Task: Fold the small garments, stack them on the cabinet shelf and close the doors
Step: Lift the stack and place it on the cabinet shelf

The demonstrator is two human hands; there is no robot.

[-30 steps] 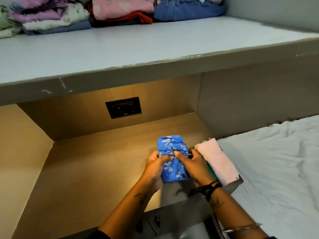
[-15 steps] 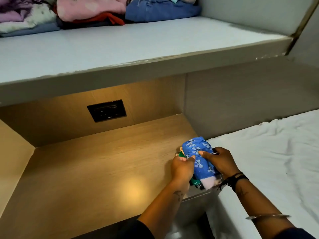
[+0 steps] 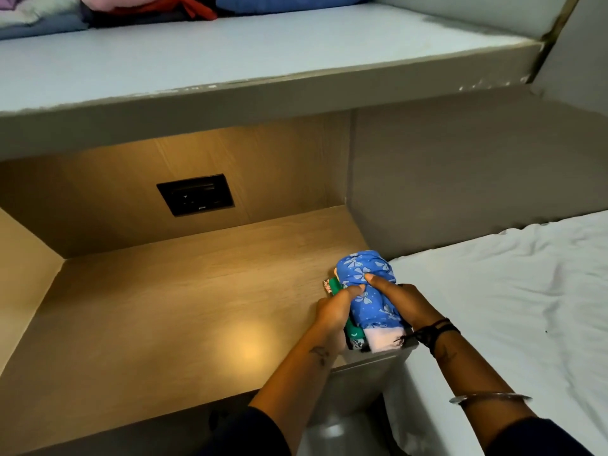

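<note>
The folded blue garment (image 3: 370, 292), printed with pale bows, is gripped from both sides at the lower centre-right of the frame. The left hand (image 3: 330, 312) is curled against its left side, with the thumb laid across the top fold. The right hand (image 3: 406, 304) is closed round its right side, with the thumb pressed onto the top next to the left thumb. The other fingers of both hands are hidden behind the cloth.

Under the blue piece a green garment (image 3: 336, 286) is seen sticking out at the left, and a pale pink garment (image 3: 383, 343) is seen at the near end. The small stack is set at the right front corner of the wooden shelf (image 3: 158, 311), with its near end at the shelf's front edge and its right side close to the white bed sheet (image 3: 513, 291).

A wide bare stretch of shelf is left open to the left of the stack, as far as the slanted side wall. A black socket panel (image 3: 195, 194) is mounted in the back wall, well apart from the stack. Overhead, the grey ledge (image 3: 263, 57) is carried across the upper frame, with a pile of clothes (image 3: 148, 9) at its upper left.
</note>
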